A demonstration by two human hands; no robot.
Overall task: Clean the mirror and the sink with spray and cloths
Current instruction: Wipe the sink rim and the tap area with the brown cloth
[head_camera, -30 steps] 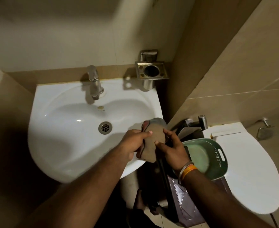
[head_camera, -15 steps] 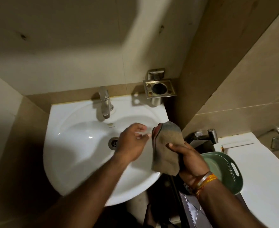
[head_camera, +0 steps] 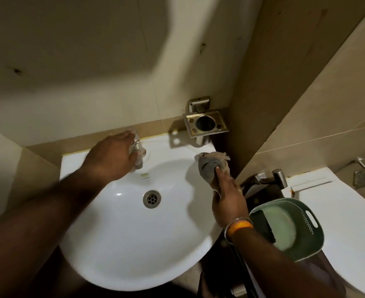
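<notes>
A white round sink [head_camera: 121,237] fills the middle of the view, with a metal drain [head_camera: 152,198] in its bowl. My left hand [head_camera: 110,158] reaches across the bowl and wraps around the chrome tap [head_camera: 139,149] at the back rim. My right hand [head_camera: 227,197] is over the sink's right edge, closed on a bunched grey-brown cloth [head_camera: 211,166] that sticks up past my fingers. No mirror and no spray bottle are in view.
A metal cup holder [head_camera: 205,124] is fixed to the wall above the sink's right corner. Right of the sink are a green plastic basket [head_camera: 293,229], a chrome jet spray [head_camera: 272,177] and a white toilet lid [head_camera: 349,233]. Tiled walls close in behind and on the right.
My left hand let go of the cloth and moved up and back onto the tap. My right hand kept the cloth and carried it up over the sink's right rim. The view tilted upward.
</notes>
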